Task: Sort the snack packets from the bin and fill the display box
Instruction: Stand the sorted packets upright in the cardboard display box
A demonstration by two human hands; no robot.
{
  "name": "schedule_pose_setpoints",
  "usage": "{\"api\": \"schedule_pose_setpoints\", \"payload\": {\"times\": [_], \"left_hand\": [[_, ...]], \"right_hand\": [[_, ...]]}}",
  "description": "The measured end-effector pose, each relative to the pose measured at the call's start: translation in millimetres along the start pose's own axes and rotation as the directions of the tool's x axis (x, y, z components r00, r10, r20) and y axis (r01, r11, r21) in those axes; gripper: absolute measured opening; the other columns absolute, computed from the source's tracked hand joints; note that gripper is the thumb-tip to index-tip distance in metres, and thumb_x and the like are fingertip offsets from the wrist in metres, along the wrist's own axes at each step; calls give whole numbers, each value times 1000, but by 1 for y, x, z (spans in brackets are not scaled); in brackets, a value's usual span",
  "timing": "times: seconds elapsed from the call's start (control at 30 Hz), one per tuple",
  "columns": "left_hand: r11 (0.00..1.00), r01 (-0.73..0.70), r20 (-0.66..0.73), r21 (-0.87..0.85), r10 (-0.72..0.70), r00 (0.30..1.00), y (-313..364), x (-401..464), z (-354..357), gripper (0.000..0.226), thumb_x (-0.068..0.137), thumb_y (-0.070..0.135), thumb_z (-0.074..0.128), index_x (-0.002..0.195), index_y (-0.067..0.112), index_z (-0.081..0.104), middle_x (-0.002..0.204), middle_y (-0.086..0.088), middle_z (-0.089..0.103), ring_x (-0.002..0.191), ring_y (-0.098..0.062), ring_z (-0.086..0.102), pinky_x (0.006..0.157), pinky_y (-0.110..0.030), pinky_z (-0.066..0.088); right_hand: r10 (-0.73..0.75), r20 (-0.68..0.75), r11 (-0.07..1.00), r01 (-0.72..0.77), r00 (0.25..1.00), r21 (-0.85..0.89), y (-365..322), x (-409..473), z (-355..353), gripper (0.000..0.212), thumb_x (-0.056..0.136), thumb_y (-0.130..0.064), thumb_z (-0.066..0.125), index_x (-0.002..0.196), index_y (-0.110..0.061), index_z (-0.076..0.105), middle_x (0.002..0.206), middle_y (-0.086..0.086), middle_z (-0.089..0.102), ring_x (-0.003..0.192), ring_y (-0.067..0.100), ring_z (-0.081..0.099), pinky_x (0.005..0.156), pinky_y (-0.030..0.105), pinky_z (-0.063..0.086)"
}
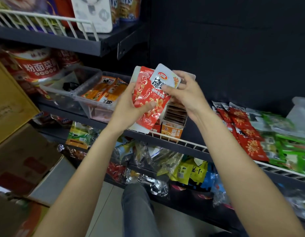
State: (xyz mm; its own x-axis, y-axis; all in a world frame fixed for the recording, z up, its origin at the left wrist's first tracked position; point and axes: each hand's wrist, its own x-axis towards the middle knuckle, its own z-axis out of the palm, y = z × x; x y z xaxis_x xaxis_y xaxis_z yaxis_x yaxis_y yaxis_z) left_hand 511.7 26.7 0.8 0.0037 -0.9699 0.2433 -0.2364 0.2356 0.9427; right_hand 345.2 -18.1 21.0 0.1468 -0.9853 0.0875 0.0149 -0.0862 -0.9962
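Dark metal shelving point(90, 48) across the upper and centre frame, white wire rail along each front edge. Cardboard cartons point(20, 151) stacked at lower left. Clear plastic bin point(86, 98) at centre left on the middle shelf, holding orange packets. Loose rows of red packets point(242, 127) and green packets point(288, 147) at right on the same shelf. Orange display box point(174, 122) at centre, just below the hands, already lined with a row of upright brown-edged packets. Stack of red snack packets point(148, 100) held at centre frame above the box. Left hand point(129, 106) curled round the stack, thumb pressed across its front. Right hand point(184, 93) pinching the white top edge of the front packet, fingers bent behind it. Risk, as a judgement: slick foil fanned loosely, so one packet sliding out and dropping to the lower shelf; wrong flavour slipped into the box if labels go unchecked.
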Motion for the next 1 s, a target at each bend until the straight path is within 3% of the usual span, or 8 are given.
{"api": "schedule_pose_setpoints", "payload": {"times": [0.1,0.23,0.4,0.57,0.63,0.8,0.9,1.0], "left_hand": [[1000,19,-38,19,-18,999,1,-2,-7,30,91,29,59,119,29,47,111,14,62,97,6,60,77,-11,48],[993,112,-104,-33,-115,988,-4,-8,-20,28,96,14,49,122,25,48,112,4,63,105,-15,60,90,-31,48],[999,37,-114,-6,-38,993,-12,-17,-26,25,95,14,54,116,25,49,112,2,65,101,-14,64,90,-37,52],[767,-182,-56,615,273,960,-4,-5,-41,31,87,20,67,114,11,55,106,10,62,103,-2,57,83,-20,51],[582,-352,17,733,501,865,8,4,-46,25,86,28,67,110,18,62,99,5,71,91,-13,67,74,-37,56],[316,-555,-9,770,874,485,43,20,-26,21,96,26,57,112,20,70,99,5,72,79,-11,68,56,-28,52],[273,-474,135,837,736,664,57,37,-18,23,94,36,55,110,30,70,99,4,69,79,-18,67,57,-28,45],[50,-415,385,908,283,878,68,67,-6,27,89,35,59,116,33,65,109,0,67,97,-30,64,69,-35,43]], "right_hand": [[-131,-182,982,153,975,113,-11,5,-18,41,79,-3,73,109,-21,51,110,8,66,81,13,69,55,22,52],[-271,-420,936,338,866,93,-11,12,-36,32,87,-3,64,104,-22,44,104,3,66,83,13,70,66,27,57],[-433,-195,837,313,880,-449,23,22,-4,21,92,-13,59,106,-22,45,102,-7,62,81,9,69,58,24,56],[-524,-47,583,318,850,-747,15,30,-3,17,94,-26,52,108,-15,50,91,-4,67,76,13,64,66,33,53],[-520,-12,553,326,854,-767,16,29,-6,13,92,-26,54,101,-18,50,84,-4,66,75,15,63,72,36,51],[-387,89,560,311,918,-768,46,15,2,13,90,-27,62,95,-16,61,79,4,68,64,18,62,57,31,47],[-371,133,508,321,919,-799,57,7,5,22,88,-33,64,96,-15,73,87,4,71,83,21,57,68,29,37],[-324,160,486,309,932,-817,62,4,4,22,88,-33,64,98,-17,75,100,2,72,97,23,49,81,32,36]]}}
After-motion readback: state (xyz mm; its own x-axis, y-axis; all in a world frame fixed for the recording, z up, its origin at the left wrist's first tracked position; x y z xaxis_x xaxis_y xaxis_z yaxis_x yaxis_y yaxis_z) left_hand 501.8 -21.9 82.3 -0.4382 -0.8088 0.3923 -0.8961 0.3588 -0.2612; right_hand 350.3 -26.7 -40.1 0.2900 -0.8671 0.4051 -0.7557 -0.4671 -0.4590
